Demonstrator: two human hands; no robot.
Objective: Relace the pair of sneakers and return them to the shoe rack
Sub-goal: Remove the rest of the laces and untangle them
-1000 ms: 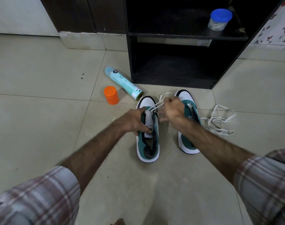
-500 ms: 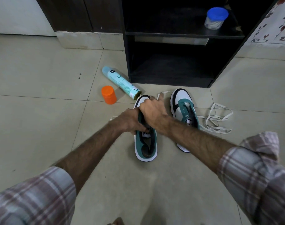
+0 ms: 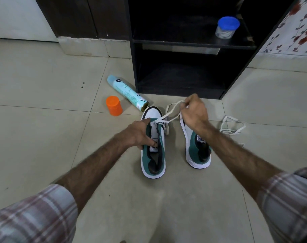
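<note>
I see a spray can (image 3: pixel 127 92) lying on the floor tiles (image 3: pixel 35 111); an orange cap (image 3: pixel 114 106) stands just beside it; a blue-lidded jar (image 3: pixel 226 28) sits higher up.

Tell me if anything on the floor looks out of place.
The spray can lies on its side beside the rack, its orange cap standing apart. A loose lace lies tangled right of the sneakers.

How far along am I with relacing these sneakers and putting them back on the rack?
Early on. Done: only the lowest eyelets of the left sneaker look threaded. In hand: your left hand steadies it while your right hand pulls its lace through. Left: the rest of that shoe, the right sneaker, whose lace lies on the floor, then the rack.
</note>
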